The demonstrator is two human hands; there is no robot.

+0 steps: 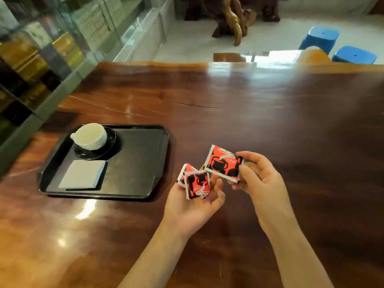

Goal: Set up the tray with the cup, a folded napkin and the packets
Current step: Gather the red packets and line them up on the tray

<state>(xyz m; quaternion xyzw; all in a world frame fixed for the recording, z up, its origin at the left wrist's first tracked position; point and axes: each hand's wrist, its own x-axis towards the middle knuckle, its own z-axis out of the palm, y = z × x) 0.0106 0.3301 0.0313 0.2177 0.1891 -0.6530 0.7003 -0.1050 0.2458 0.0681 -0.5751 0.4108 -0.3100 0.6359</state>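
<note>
Although the white cup [91, 136], on its black saucer [113, 142], and the folded napkin [83, 174] lie on the black tray [137, 163], the red-and-black coffee packets [196, 183] are off it, held above the wooden table [249, 111] to its right. The left hand [193, 206] cups two in curled fingers. The right hand [259, 183] pinches a third by its end between thumb and fingertips. They look like light, crinkly, slick foil pouches, probably best taken by the flat sealed edges.

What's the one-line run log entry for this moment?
tray: cup on saucer, folded napkin | left hand: holds two packets | right hand: pinches one packet | packets off tray
</note>
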